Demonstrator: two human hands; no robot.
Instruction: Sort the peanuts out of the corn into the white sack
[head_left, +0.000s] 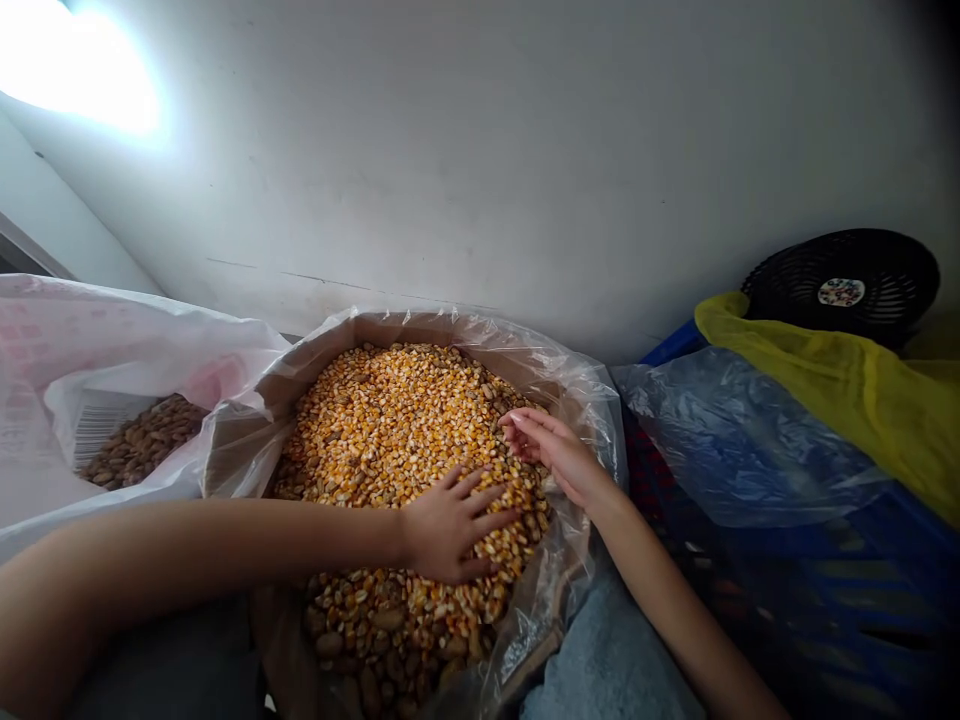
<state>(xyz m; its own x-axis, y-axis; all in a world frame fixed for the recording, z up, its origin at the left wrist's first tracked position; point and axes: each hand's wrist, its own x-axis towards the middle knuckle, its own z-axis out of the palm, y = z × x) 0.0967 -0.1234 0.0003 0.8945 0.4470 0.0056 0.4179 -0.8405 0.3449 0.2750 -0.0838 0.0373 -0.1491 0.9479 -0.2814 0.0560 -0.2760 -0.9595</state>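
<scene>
A large brown paper sack (315, 350) lined with clear plastic (592, 440) holds yellow-orange dried corn kernels (382, 420). Larger brown nuts or beans (367, 630) are mixed in, mostly toward the near side. My left hand (450, 525) lies flat on the kernels with its fingers spread. My right hand (551, 455) rests at the far right of the heap, close to the plastic liner, with its fingers lightly curved. Neither hand shows anything held.
A white woven sack (135, 340) at the left holds brown nuts (142, 445). At the right are a crumpled clear plastic bag (742, 445), a yellow cloth (832, 390), a black round fan (840, 285), and a blue crate (825, 600). A white wall stands behind.
</scene>
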